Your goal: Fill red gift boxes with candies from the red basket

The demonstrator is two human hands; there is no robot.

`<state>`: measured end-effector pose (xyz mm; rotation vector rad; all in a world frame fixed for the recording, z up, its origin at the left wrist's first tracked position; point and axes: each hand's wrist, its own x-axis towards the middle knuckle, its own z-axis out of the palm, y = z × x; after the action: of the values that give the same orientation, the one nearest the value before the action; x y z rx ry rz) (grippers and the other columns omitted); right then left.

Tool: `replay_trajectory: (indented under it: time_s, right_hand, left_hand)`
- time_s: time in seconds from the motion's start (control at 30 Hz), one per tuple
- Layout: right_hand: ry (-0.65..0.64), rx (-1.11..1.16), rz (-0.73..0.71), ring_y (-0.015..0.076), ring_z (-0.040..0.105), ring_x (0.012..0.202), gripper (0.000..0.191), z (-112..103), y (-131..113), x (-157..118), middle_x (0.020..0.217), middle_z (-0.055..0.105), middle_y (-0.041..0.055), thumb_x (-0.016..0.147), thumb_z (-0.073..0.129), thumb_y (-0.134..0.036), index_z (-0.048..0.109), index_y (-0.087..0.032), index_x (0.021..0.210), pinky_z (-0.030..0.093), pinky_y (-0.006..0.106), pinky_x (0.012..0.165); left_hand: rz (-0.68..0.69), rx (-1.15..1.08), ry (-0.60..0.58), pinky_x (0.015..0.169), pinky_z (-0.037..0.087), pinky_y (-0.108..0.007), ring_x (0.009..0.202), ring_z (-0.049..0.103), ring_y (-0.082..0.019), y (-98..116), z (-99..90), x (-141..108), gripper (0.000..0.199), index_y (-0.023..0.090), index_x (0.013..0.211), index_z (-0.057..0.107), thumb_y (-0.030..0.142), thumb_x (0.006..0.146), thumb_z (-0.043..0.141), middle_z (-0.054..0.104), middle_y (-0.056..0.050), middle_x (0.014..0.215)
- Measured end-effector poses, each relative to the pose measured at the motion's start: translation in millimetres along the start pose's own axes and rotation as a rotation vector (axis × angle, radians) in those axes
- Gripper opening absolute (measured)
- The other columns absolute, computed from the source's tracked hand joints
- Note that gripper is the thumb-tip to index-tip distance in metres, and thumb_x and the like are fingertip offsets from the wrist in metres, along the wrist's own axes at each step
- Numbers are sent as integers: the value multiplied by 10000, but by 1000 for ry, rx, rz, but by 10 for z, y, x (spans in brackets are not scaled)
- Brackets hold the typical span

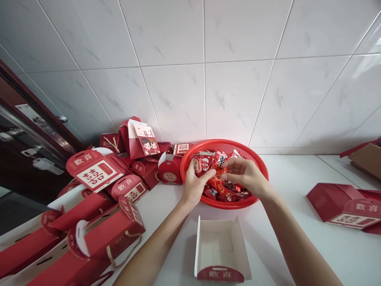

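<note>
A round red plastic basket point(262, 169) sits against the tiled wall, holding many red-wrapped candies point(228, 194). Over its left side, my left hand point(195, 182) is closed around wrapped candies, with a red and white packet showing at its fingers. My right hand point(245, 174) is above the basket's right side, thumb and fingers bent towards each other at an orange-red wrapper; whether they grip it is hard to tell. In front of the basket lies an open box point(218, 242), white inside with a red end flap, and nothing in it.
Several red gift boxes point(98, 174) are piled at the left, some with rope handles. More red boxes point(342, 204) lie at the right, near a brown open carton point(367, 159). A dark door point(32, 131) with keys stands at the far left.
</note>
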<state>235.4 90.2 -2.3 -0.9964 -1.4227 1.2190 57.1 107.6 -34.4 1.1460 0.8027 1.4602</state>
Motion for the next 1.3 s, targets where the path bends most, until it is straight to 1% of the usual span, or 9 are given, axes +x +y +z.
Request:
replay_trajectory:
  time_s: [0.13,0.37,0.57,0.63,0.77,0.93,1.07,1.2,1.3]
  right_hand:
    - [49,52,21,180,698,760,349,-8,-21,-15,797,727,26,673,924,-445,738,-198,835,590,349,765]
    - [117,131,-11,160,633,681,387,57,101,42,735,684,9,669,904,-537,715,-212,756,576,349,732]
    - [149,164,4,158,633,674,418,106,126,51,742,667,4,685,877,-569,682,-215,792,573,355,745]
    - [142,161,9,160,645,697,401,109,101,35,768,687,10,689,886,-540,699,-212,821,574,355,765]
    - [120,156,19,192,689,819,373,121,53,6,874,739,30,641,938,-433,741,-212,867,576,368,831]
    - [121,174,-2,208,700,850,319,146,78,12,879,756,26,664,920,-437,763,-225,842,574,396,879]
    - [159,212,14,203,671,837,309,112,113,33,880,729,26,683,895,-455,735,-230,823,572,383,840]
    - [218,313,43,206,657,921,308,41,81,42,915,687,17,670,898,-429,684,-239,782,565,355,843]
    - [181,374,49,180,652,922,297,6,48,36,890,664,-5,685,907,-394,677,-243,799,562,345,891]
  left_hand:
    - [2,-11,19,1014,539,-409,1083,712,-259,8,11,2,429,232,1118,683,244,723,851,765,-25,1097]
    - [-45,-72,38,1002,550,-428,1056,712,-262,26,21,4,474,225,1094,680,250,666,884,763,-29,1078]
    - [-30,-72,69,1011,544,-434,1062,710,-268,37,32,14,473,226,1056,681,268,640,901,759,-29,1071]
    - [-35,-78,74,1007,548,-441,1066,712,-275,35,37,15,476,231,1064,680,275,645,900,761,-34,1085]
    - [-34,-94,82,999,559,-443,1073,711,-280,44,47,10,469,252,1072,684,263,654,896,759,-28,1095]
    - [-35,-102,76,985,565,-444,1046,712,-282,83,52,-4,432,253,1019,694,263,639,901,758,-18,1037]
    - [-52,-117,73,980,563,-432,1007,713,-257,95,49,-7,429,244,1009,695,268,633,901,757,-7,1004]
    - [-53,-121,68,991,554,-425,995,709,-241,88,47,0,461,237,1014,695,250,607,911,760,-1,1009]
    - [-72,-117,40,1000,550,-432,1003,710,-243,82,40,1,477,228,1020,690,254,602,919,759,-5,1010]
